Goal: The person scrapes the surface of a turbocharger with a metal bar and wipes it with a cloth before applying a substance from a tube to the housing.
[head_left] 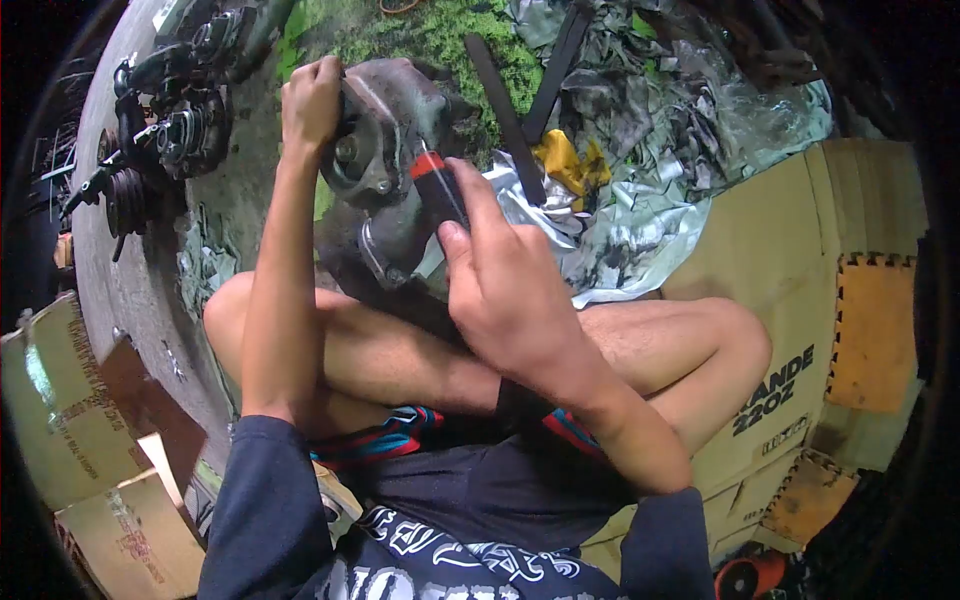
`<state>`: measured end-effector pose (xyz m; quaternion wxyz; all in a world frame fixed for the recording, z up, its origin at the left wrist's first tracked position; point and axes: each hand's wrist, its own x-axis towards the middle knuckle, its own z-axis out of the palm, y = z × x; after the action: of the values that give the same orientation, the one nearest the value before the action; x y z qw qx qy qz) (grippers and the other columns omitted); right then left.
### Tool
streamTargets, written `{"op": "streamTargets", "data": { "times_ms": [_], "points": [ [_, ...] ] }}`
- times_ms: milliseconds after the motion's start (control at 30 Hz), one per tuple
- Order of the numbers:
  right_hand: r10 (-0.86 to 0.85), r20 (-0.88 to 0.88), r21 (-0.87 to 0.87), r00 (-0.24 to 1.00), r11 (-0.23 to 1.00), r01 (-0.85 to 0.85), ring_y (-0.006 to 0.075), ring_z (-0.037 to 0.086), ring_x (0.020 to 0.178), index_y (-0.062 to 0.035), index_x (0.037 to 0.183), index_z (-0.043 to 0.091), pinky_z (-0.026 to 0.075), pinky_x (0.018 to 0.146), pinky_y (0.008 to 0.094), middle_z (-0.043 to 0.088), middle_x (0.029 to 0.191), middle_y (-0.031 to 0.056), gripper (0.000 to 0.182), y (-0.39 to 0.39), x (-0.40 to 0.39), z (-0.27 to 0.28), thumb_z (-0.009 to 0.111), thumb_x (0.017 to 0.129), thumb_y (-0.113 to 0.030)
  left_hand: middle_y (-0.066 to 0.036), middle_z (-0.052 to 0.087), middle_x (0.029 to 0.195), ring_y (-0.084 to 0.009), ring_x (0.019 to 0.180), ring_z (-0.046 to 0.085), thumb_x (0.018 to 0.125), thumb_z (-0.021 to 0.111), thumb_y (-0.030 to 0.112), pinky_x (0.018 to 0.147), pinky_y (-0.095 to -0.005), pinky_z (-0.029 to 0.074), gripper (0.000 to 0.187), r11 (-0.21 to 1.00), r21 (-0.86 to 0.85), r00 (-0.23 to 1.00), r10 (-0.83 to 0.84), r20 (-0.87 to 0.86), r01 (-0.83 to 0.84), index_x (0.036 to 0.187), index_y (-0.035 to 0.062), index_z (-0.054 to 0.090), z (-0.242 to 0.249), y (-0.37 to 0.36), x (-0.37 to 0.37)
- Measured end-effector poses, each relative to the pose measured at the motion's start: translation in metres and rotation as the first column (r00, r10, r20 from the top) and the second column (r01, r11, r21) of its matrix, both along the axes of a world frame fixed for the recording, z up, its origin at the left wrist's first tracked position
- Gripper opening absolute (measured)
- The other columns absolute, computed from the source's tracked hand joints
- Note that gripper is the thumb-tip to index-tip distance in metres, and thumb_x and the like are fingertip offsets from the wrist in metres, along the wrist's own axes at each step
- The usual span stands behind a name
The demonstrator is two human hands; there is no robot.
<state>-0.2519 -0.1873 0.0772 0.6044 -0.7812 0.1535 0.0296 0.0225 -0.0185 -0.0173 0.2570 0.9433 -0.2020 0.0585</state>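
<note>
A grimy grey metal engine casing (405,105) with a round opening on its left side stands in front of my crossed legs. My left hand (312,103) is closed in a fist at the casing's upper left edge, its fingers curled over the rim. In my right hand (515,285) is a screwdriver (440,190) with a black and red handle, thumb and forefinger pressed along it. Its short visible shaft points up at the casing's face, and the tip overlaps the casing in this view.
Dark flat bars (505,110) lie beyond the casing, near a yellow cloth (575,165) and crumpled dirty plastic sheeting (640,130). More engine parts (180,135) sit at the left. Cardboard boxes (80,410) stand at lower left; flattened cardboard (770,250) spreads at right.
</note>
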Motion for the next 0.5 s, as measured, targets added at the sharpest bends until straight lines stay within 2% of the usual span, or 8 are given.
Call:
{"op": "streamTargets", "data": {
  "times_ms": [100,167,300,433,500],
  "points": [
    [0.01,0.032,0.038,0.999,0.999,-0.011,0.0413,0.069,0.069,0.0053,0.139,0.055,0.05,0.066,0.046,0.065,0.075,0.0263,0.04,-0.005,0.002,-0.004,0.055,0.102,-0.011,-0.03,0.07,0.102,-0.0493,0.099,0.066,0.095,0.046,0.037,0.087,-0.0494,0.049,0.046,0.999,0.047,0.998,-0.029,0.053,0.026,0.099,-0.0003,0.072,0.006,-0.006,-0.005],
    [-0.003,0.032,0.045,0.999,0.999,0.002,0.0402,0.069,0.068,0.0051,0.138,0.055,0.051,0.066,0.0452,0.065,0.076,0.0259,0.04,-0.003,0.002,-0.002,0.054,0.102,-0.012,-0.032,0.069,0.101,-0.0511,0.097,0.065,0.094,0.047,0.039,0.087,-0.051,0.049,0.048,0.998,-0.046,0.997,0.044,-0.058,-0.046,0.096,-0.0024,0.071,0.008,-0.008,-0.005],
    [-0.045,0.079,0.046,0.996,0.998,0.042,0.0374,0.069,0.066,0.0042,0.138,0.058,0.052,0.064,0.0426,0.066,0.075,0.0245,0.039,0.004,-0.001,-0.006,0.055,0.103,-0.014,-0.034,0.068,0.1,-0.0526,0.097,0.064,0.093,0.048,0.04,0.086,-0.0523,0.048,0.05,0.999,-0.029,0.999,0.038,-0.013,-0.038,0.096,-0.0039,0.07,0.0,-0.004,0.0],
    [-0.024,0.05,0.104,0.998,0.994,0.019,0.0337,0.07,0.064,0.0024,0.139,0.059,0.051,0.063,0.0415,0.067,0.074,0.0231,0.039,0.003,-0.002,-0.008,0.056,0.103,-0.015,-0.035,0.068,0.103,-0.0526,0.1,0.064,0.093,0.048,0.041,0.089,-0.0518,0.048,0.051,1.0,-0.003,1.0,0.021,0.021,-0.02,0.098,-0.004,0.071,-0.003,-0.002,0.002],
    [-0.004,0.134,0.118,0.991,0.993,-0.012,0.029,0.069,0.061,0.001,0.138,0.06,0.051,0.061,0.0398,0.066,0.071,0.0208,0.039,0.003,-0.002,-0.013,0.057,0.104,-0.015,-0.035,0.068,0.104,-0.0527,0.101,0.064,0.093,0.048,0.042,0.09,-0.0516,0.048,0.052,1.0,0.009,0.999,0.029,0.016,-0.029,0.099,-0.004,0.071,0.0,-0.006,0.0]
  ]
}}
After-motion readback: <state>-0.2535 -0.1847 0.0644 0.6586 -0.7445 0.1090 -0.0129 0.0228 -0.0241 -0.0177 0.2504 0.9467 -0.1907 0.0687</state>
